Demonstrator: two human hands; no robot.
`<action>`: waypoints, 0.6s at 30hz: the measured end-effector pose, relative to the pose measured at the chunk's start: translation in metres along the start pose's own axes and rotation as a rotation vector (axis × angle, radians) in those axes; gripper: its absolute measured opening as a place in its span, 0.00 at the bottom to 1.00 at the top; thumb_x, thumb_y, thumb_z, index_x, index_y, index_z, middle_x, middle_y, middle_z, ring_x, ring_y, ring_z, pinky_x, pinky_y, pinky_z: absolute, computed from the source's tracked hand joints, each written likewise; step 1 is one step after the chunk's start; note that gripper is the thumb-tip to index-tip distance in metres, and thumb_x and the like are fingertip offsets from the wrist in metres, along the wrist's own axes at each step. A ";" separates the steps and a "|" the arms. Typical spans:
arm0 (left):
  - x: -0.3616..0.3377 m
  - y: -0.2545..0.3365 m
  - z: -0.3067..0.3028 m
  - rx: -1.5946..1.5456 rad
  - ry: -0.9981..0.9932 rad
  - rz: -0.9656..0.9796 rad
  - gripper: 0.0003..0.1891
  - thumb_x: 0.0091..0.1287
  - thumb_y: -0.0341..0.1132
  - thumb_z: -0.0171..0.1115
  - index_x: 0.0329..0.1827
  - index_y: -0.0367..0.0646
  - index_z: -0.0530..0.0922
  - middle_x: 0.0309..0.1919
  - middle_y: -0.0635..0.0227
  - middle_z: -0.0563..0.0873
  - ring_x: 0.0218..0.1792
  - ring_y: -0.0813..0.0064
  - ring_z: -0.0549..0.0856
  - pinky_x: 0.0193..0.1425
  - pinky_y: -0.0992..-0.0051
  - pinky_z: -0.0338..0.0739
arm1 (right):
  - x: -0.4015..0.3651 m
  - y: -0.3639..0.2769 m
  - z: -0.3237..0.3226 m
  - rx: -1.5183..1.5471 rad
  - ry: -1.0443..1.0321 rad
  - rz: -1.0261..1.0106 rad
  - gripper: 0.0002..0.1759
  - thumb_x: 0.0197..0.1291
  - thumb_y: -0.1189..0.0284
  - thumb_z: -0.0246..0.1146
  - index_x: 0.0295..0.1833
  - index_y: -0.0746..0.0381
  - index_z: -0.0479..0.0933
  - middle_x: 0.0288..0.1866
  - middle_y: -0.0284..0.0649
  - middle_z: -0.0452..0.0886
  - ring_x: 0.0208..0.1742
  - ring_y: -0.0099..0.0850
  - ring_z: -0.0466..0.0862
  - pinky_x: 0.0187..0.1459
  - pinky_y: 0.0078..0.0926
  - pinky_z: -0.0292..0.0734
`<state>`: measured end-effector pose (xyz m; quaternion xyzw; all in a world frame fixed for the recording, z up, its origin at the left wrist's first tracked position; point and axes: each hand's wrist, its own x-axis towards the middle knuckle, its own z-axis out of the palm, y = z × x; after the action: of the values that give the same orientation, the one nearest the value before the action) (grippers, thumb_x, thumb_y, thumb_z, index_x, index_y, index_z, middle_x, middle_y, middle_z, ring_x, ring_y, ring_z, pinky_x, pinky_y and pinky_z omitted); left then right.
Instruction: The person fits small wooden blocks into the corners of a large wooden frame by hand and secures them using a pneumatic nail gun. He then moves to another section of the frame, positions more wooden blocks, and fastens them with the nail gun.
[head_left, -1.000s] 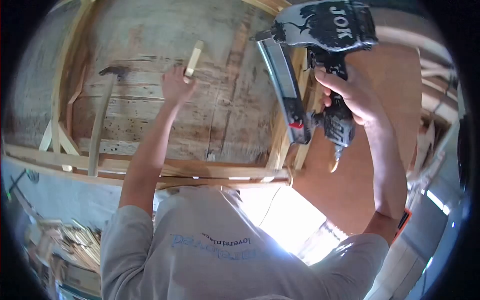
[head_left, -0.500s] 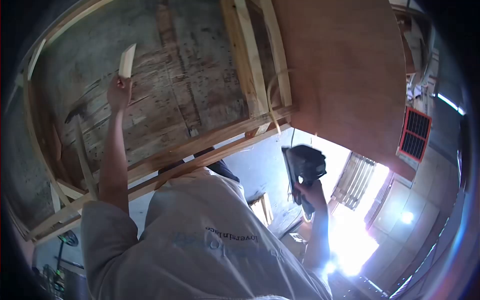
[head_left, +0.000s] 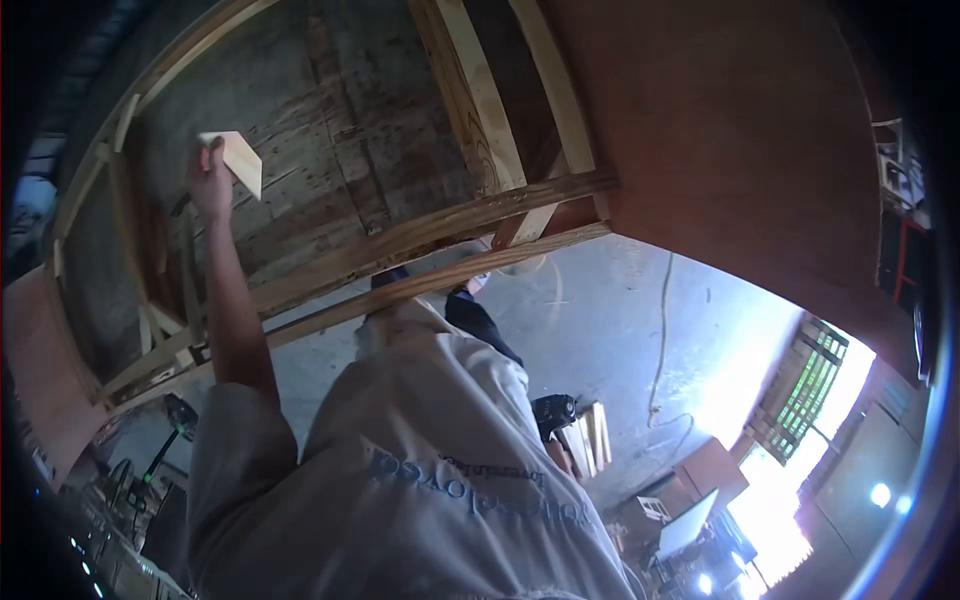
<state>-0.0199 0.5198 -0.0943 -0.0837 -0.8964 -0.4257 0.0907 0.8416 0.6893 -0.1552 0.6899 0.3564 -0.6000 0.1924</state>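
A short, pale wood piece with an angled end (head_left: pixel 245 163) is pinched in my left hand (head_left: pixel 211 182), above the board inside the wooden frame (head_left: pixel 400 235). Beside that forearm, a hammer (head_left: pixel 191 275) rests in the frame, its head dim against the board. My right hand (head_left: pixel 560 458) is low beside my shirt and partly hidden by it. It is closed on a black power tool (head_left: pixel 554 412), of which only one end shows.
A large brown panel (head_left: pixel 720 140) stands at the right. Wood strips (head_left: pixel 592 440) lie near my right hand. On the floor runs a thin hose (head_left: pixel 662 350). A slatted wood piece (head_left: pixel 800 385) is by the bright opening, and a bicycle-like object (head_left: pixel 165 440) is at lower left.
My left hand has tilted the wood piece, so its free end points down to the right. My right hand has lowered the black tool toward my side. The view has shifted.
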 end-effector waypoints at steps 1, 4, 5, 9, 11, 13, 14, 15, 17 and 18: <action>-0.009 0.019 0.008 -0.250 -0.057 -0.162 0.20 0.65 0.48 0.60 0.42 0.37 0.79 0.38 0.61 0.85 0.44 0.67 0.84 0.46 0.67 0.75 | 0.016 0.004 -0.001 -0.008 0.021 -0.033 0.11 0.50 0.71 0.71 0.35 0.63 0.77 0.18 0.32 0.73 0.21 0.25 0.76 0.25 0.31 0.71; -0.041 0.023 0.061 -0.447 -0.097 -0.198 0.15 0.68 0.47 0.62 0.34 0.43 0.74 0.33 0.71 0.81 0.37 0.82 0.78 0.39 0.76 0.73 | 0.049 0.014 -0.007 -0.032 0.121 -0.130 0.11 0.51 0.71 0.71 0.35 0.63 0.77 0.18 0.32 0.73 0.20 0.24 0.76 0.24 0.31 0.71; -0.052 -0.005 0.089 -0.693 -0.326 0.121 0.16 0.67 0.48 0.64 0.34 0.45 0.73 0.31 0.75 0.79 0.35 0.85 0.75 0.37 0.78 0.71 | 0.060 0.012 -0.009 -0.043 0.161 -0.166 0.11 0.51 0.71 0.71 0.35 0.62 0.77 0.18 0.32 0.73 0.20 0.24 0.76 0.24 0.31 0.71; -0.136 0.093 0.139 -0.293 -0.487 -0.272 0.21 0.67 0.55 0.61 0.37 0.43 0.74 0.31 0.74 0.79 0.36 0.81 0.75 0.42 0.74 0.72 | 0.105 -0.023 -0.003 -0.102 0.342 -0.307 0.10 0.52 0.72 0.71 0.35 0.62 0.76 0.17 0.32 0.73 0.20 0.23 0.76 0.22 0.30 0.70; -0.159 0.096 0.164 -0.246 -0.634 -0.281 0.22 0.68 0.54 0.60 0.44 0.41 0.78 0.38 0.67 0.84 0.42 0.76 0.79 0.48 0.72 0.74 | 0.062 -0.103 -0.007 -0.164 0.303 -0.367 0.11 0.52 0.72 0.72 0.35 0.63 0.76 0.17 0.32 0.74 0.17 0.23 0.75 0.19 0.27 0.69; -0.175 0.082 0.185 -0.115 -0.661 -0.088 0.21 0.70 0.50 0.58 0.49 0.39 0.80 0.41 0.66 0.84 0.44 0.75 0.80 0.50 0.72 0.74 | 0.021 -0.179 -0.007 -0.163 0.216 -0.515 0.13 0.52 0.71 0.73 0.35 0.64 0.75 0.18 0.34 0.76 0.15 0.23 0.75 0.16 0.25 0.69; -0.176 0.085 0.190 -0.125 -0.661 -0.091 0.21 0.70 0.50 0.58 0.49 0.39 0.80 0.41 0.66 0.84 0.44 0.75 0.80 0.50 0.72 0.74 | -0.006 -0.216 -0.003 -0.306 0.261 -0.674 0.14 0.52 0.71 0.74 0.34 0.64 0.74 0.18 0.34 0.77 0.15 0.23 0.76 0.17 0.25 0.70; -0.180 0.089 0.196 -0.270 -0.702 -0.144 0.20 0.70 0.50 0.59 0.48 0.39 0.80 0.41 0.66 0.84 0.43 0.75 0.80 0.50 0.72 0.74 | -0.087 -0.290 0.024 -0.245 0.206 -0.460 0.15 0.52 0.70 0.74 0.34 0.64 0.74 0.18 0.34 0.76 0.16 0.22 0.76 0.17 0.24 0.70; -0.182 0.101 0.195 -0.421 -0.746 -0.189 0.19 0.70 0.48 0.59 0.47 0.39 0.80 0.40 0.66 0.84 0.43 0.74 0.80 0.48 0.72 0.74 | -0.073 -0.315 0.013 -0.398 0.276 -0.636 0.14 0.52 0.68 0.74 0.31 0.62 0.75 0.18 0.32 0.76 0.17 0.20 0.75 0.20 0.23 0.70; -0.184 0.104 0.195 -0.437 -0.740 -0.206 0.19 0.70 0.48 0.59 0.47 0.39 0.80 0.40 0.66 0.84 0.43 0.74 0.80 0.48 0.72 0.74 | -0.118 -0.355 0.037 -0.265 0.138 -0.739 0.14 0.53 0.68 0.74 0.31 0.62 0.75 0.18 0.31 0.77 0.18 0.20 0.76 0.22 0.22 0.71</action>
<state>0.1639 0.7233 -0.1802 -0.1579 -0.7610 -0.5536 -0.2992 0.5558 0.8712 0.0090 0.5230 0.6670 -0.5299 0.0267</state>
